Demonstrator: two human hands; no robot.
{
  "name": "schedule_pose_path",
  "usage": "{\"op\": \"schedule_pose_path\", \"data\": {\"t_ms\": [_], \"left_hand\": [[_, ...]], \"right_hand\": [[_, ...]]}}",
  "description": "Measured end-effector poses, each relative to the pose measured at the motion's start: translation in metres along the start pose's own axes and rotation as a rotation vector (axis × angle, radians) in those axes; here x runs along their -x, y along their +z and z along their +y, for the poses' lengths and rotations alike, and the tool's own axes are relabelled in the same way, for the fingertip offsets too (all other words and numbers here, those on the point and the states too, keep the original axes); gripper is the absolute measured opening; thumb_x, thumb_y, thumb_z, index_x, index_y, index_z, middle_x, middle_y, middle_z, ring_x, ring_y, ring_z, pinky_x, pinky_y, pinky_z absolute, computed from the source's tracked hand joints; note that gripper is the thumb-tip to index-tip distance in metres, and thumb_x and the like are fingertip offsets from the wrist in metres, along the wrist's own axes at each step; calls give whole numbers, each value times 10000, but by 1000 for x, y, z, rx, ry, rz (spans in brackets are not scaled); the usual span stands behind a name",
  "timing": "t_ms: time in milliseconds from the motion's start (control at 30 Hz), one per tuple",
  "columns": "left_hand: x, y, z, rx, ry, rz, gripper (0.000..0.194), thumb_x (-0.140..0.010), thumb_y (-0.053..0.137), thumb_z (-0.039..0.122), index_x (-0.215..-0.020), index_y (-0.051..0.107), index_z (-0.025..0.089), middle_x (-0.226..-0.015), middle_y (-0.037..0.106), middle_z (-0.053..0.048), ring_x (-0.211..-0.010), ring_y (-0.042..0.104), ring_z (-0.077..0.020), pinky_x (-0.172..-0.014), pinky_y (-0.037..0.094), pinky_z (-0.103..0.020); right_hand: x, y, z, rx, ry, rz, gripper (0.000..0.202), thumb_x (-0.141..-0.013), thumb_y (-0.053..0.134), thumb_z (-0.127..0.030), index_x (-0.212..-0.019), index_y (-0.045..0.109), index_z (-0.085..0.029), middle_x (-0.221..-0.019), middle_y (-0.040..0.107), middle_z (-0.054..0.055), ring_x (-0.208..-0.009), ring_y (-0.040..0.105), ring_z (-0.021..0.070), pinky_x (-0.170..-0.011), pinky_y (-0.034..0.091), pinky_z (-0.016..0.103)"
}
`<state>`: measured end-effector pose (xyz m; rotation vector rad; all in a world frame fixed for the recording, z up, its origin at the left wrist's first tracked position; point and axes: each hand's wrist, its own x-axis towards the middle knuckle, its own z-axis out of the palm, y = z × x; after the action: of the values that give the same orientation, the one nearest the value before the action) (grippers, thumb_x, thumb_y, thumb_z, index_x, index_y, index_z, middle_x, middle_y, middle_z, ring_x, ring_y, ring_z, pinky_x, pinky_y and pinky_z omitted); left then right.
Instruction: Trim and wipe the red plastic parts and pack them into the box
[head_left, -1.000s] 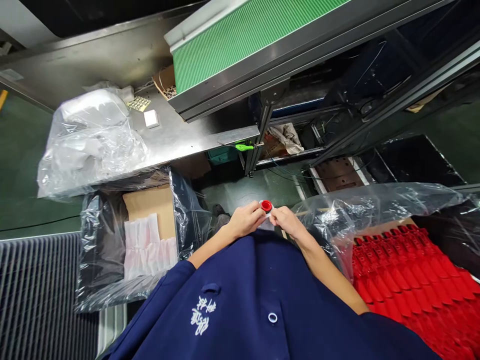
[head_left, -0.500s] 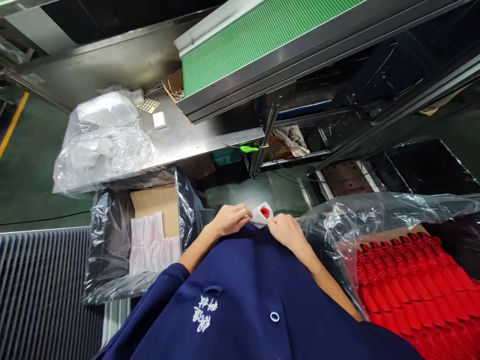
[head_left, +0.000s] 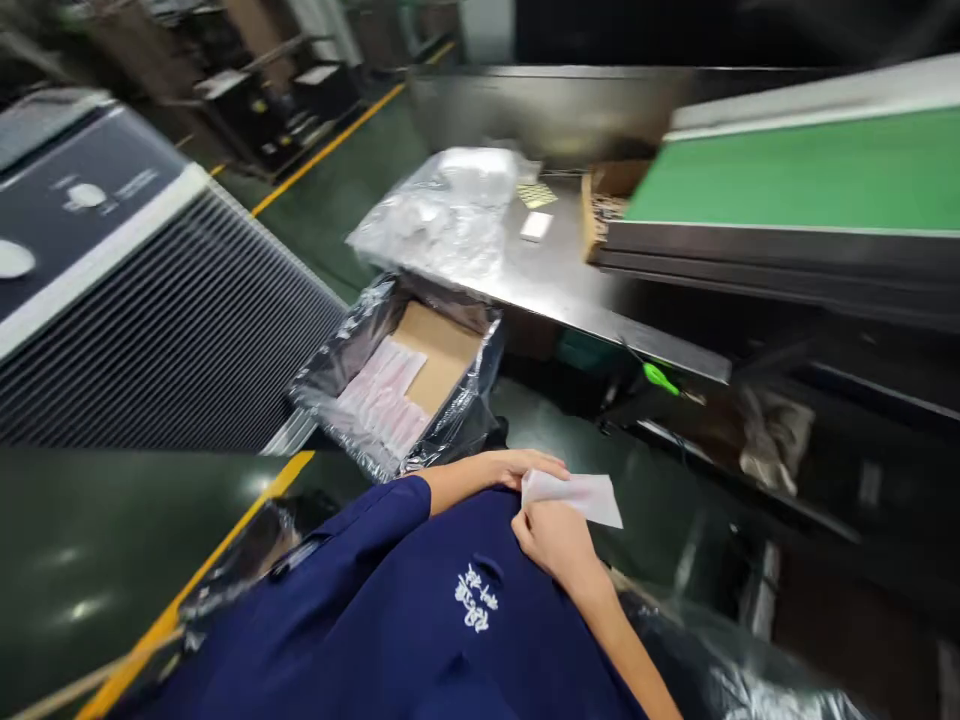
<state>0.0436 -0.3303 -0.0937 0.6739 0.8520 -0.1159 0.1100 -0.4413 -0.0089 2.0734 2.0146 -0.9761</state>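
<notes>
A white wrapped packet [head_left: 589, 497] with a faint pinkish tint inside is held close to my chest. My right hand [head_left: 553, 535] grips its near left end, fingers curled round. Against the packet's left end lies my left hand [head_left: 521, 465], fingers together and pressed to its upper edge. Left of my hands stands a box lined with dark plastic film [head_left: 480, 385]; inside it, similar white-pink packets [head_left: 386, 395] lie in rows beside bare brown cardboard [head_left: 439, 350].
A metal table [head_left: 577, 300] bears clear plastic bags [head_left: 450, 210], a small white block [head_left: 536, 227] and a cardboard box [head_left: 592, 225]. The green conveyor [head_left: 795, 170] is at upper right. Green-handled scissors [head_left: 660, 378] hang at the table's edge. A ribbed grey panel [head_left: 172, 300] is at left.
The view has swung left, and the red parts at right have left it. The red item in its white wrap now shows as a longer, closed white packet, with my hands nearer together.
</notes>
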Motion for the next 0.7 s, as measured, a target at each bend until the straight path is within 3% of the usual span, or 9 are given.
{"op": "schedule_pose_path", "data": {"t_ms": [67, 167, 233, 367, 433, 567, 700], "left_hand": [[12, -17, 3, 179, 139, 126, 441, -578, 889, 281, -901, 630, 128, -811, 652, -52, -630, 602, -141, -578, 499, -228], [41, -48, 2, 369, 317, 304, 438, -681, 825, 346, -1019, 625, 153, -826, 638, -28, -633, 581, -106, -601, 488, -200], [66, -70, -6, 423, 356, 372, 476, -670, 835, 359, -1050, 631, 158, -814, 638, -24, -624, 577, -109, -575, 476, -201], [113, -121, -28, 443, 322, 506, 578, -476, 935, 195, -983, 665, 128, -864, 677, -52, -683, 620, -156, -565, 473, -210], [125, -156, -35, 479, 316, 654, 518, -563, 912, 220, -1000, 647, 133, -892, 676, -46, -699, 619, -143, -591, 480, -205], [114, -242, -33, 558, 258, 948, 248, -881, 682, 292, -1044, 593, 128, -924, 642, -45, -707, 601, -119, -639, 503, -227], [71, -322, -23, 559, 136, 1089, 210, -952, 591, 325, -1008, 600, 123, -918, 621, -49, -738, 601, -141, -685, 538, -286]], "right_hand": [[-11, 7, -1, -85, -205, -36, 295, -889, 407, -195, -712, 641, -167, -712, 686, 79, -649, 642, 191, -589, 360, 248], [-27, 15, 0, -295, -387, -119, 279, -913, 368, -226, -712, 559, -192, -654, 628, 12, -606, 585, 145, -588, 340, 227], [-37, 18, 3, -336, -343, -155, 308, -934, 330, -280, -706, 522, -202, -648, 611, 8, -605, 575, 154, -587, 337, 238], [-59, 19, 15, -276, -151, -218, 343, -952, 284, -358, -742, 520, -224, -686, 637, 20, -656, 618, 188, -610, 371, 260], [-71, 19, 22, -199, -78, -269, 334, -944, 287, -351, -756, 534, -230, -727, 666, 30, -696, 651, 204, -625, 397, 266], [-100, 26, 36, -34, 37, -423, 269, -876, 358, -301, -861, 622, -250, -863, 726, 71, -832, 704, 263, -685, 472, 304], [-129, 35, 49, -35, 84, -533, 322, -834, 352, -310, -942, 655, -315, -974, 738, 69, -960, 699, 300, -759, 528, 358]]}}
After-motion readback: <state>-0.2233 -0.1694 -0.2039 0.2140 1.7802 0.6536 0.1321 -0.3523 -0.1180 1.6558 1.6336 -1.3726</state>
